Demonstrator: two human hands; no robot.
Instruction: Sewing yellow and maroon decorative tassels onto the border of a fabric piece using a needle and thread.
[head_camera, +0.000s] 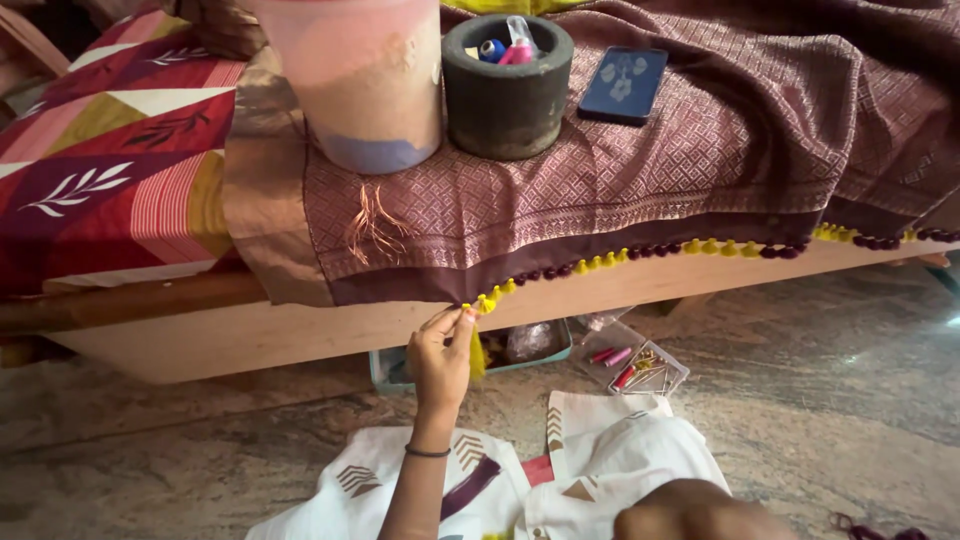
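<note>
The left hand is raised, with its fingertips pressed together on a yellow tassel that hangs from the edge of the brown cloth. The pinch is at the top of the tassel, just where the row of yellow and dark red tassels begins, and this row runs away to the right of the grip along the hem. A thin dark bangle sits on the wrist below the grip.

Only the top of the right hand shows, low and to the right of the grip at the picture's bottom edge; I cannot tell whether it is closed or spread.

Above the grip, on the cloth, stand a pink and blue container and a dark round pot with thread spools inside, and further right lies a phone. Behind the grip, under the wooden frame, is a teal tray. To the right of it, on the floor, lies a small clear box with pins and spools.
</note>
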